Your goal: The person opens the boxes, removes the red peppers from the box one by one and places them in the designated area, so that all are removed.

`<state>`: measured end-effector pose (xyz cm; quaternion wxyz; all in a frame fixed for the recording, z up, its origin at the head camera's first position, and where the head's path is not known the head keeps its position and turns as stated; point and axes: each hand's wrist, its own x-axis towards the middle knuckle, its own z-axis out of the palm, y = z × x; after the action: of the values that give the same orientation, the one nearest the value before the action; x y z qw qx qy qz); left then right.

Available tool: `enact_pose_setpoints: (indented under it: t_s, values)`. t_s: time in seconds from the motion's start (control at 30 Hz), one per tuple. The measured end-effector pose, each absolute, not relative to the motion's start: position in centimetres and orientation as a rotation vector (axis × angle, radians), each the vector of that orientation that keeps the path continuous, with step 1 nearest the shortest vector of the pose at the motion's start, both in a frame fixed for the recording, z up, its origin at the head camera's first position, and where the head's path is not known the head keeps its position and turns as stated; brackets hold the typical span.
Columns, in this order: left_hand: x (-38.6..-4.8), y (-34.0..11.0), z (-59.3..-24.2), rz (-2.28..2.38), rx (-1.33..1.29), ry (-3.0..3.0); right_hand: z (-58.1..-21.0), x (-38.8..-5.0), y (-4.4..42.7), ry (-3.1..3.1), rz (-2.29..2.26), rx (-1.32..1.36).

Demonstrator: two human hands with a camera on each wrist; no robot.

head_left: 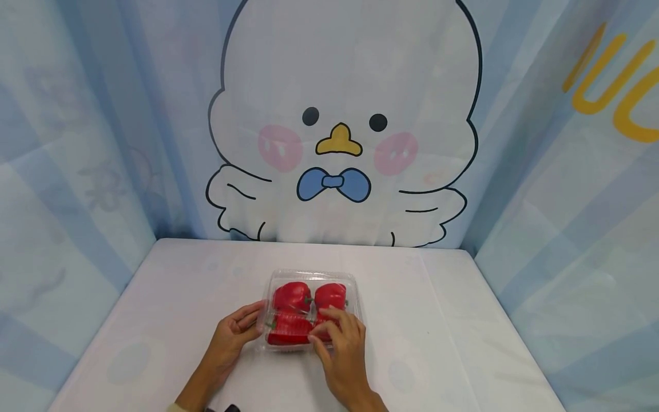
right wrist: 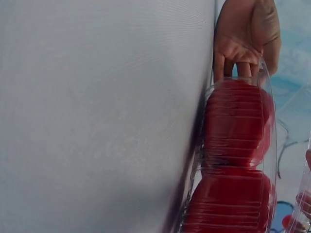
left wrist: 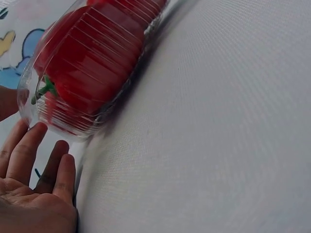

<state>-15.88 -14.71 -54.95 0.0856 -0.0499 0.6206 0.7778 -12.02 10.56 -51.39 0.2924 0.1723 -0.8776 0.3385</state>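
- Container: the clear plastic container (head_left: 314,273) rests on the white surface (head_left: 437,337). It serves as the reference for all positions below.
- Contents: red bell peppers (head_left: 292,295) sit inside the container, two along its far side and two along its near side. The near-right pepper is partly covered by fingers. Green stems (left wrist: 47,86) show on some of them.
- Container wall: the side wall is ribbed; the red of the peppers shows through it in both wrist views.
- Left hand (head_left: 231,337): located at the left side of the container. The fingers are extended and slightly spread, with fingertips at the container's left edge.
- Right hand (head_left: 346,352): located over the near-right part of the container. The fingers are bent, and the tips of thumb and index finger are close together. Whether they pinch the plastic cannot be told.
- Plastic section: a further clear plastic section (right wrist: 300,213) shows beside the container at the margin of the right wrist view. Its full outline is cut off.
- Backdrop: a fabric curtain (head_left: 340,68) hangs beyond the container, printed with a cartoon bird wearing a blue bow tie (head_left: 333,183). Yellow lettering (head_left: 599,106) is to the container's far right.
- Dark object: a small dark object (head_left: 232,408), unidentifiable, shows on the near side of the container, beside the left forearm.
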Motion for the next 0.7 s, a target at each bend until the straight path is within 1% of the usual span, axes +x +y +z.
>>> enact_pose_setpoints:
  t_s: [0.7]
  values:
    - [-15.8,-14.5,-54.7,2.277,-0.136,1.930,-49.8,-13.2,10.3,-2.295,1.077,0.404]
